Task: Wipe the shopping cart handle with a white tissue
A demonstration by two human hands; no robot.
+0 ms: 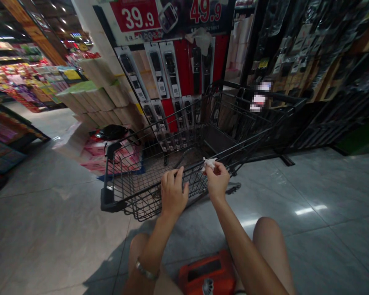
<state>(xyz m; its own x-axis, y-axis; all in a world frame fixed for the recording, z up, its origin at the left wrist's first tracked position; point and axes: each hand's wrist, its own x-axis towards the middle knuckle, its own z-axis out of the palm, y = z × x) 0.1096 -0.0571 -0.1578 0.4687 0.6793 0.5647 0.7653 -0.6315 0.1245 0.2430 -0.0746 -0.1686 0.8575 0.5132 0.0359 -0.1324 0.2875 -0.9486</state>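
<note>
In the head view, a black wire shopping cart [135, 188] stands right in front of me. My left hand [174, 192] lies at its near top rail, fingers loosely stretched over the rail and the thumb held apart; I cannot tell how firmly it touches. To the right, my right hand [217, 180] is closed in a pinch on a crumpled white tissue [209, 164], at the same rail. Part of the tissue is hidden by the fingers. The cart's basket looks bare through the wires.
Behind the cart, a display rack [169, 114] holds packaged watches under price signs. Stacked paper packs [92, 98] and pink packages [119, 153] stand at left, with a black bag [112, 132] on top. An orange-red box [207, 272] sits between my knees.
</note>
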